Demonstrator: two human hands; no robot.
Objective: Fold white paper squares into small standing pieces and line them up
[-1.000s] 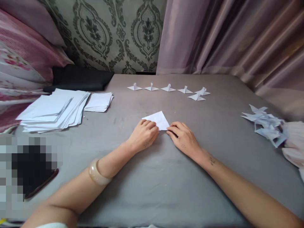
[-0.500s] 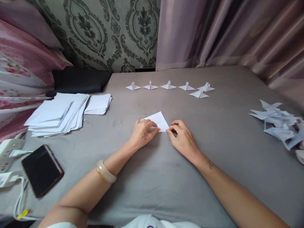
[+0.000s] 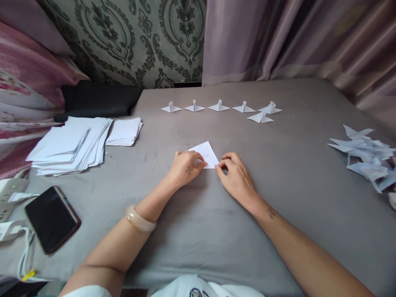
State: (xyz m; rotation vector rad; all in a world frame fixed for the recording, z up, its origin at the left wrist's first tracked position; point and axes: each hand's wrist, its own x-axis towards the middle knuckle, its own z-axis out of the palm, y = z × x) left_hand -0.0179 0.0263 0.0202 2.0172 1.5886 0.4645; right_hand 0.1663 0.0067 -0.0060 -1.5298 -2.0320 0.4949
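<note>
A white sheet of paper [image 3: 208,153], folded to a triangular shape, lies on the grey cloth between my hands. My left hand [image 3: 187,166] is closed over its left part, thumb and fingers gripping the near edge and hiding that side. At the right corner, my right hand [image 3: 234,175] pinches the paper between thumb and forefinger. Several folded paper birds [image 3: 218,106] stand in a row beyond the sheet, the rightmost two overlapping.
On the left are a large stack of white paper [image 3: 71,146], a smaller stack [image 3: 124,132], a black phone [image 3: 52,219] and a white power strip [image 3: 9,196] with cables. A black folded item [image 3: 100,99] lies behind. Folded paper pieces [image 3: 366,154] are heaped at right.
The view has shifted slightly. Both hands stay at the folded paper, with the same hold on its near edge and right corner; little else differs.
</note>
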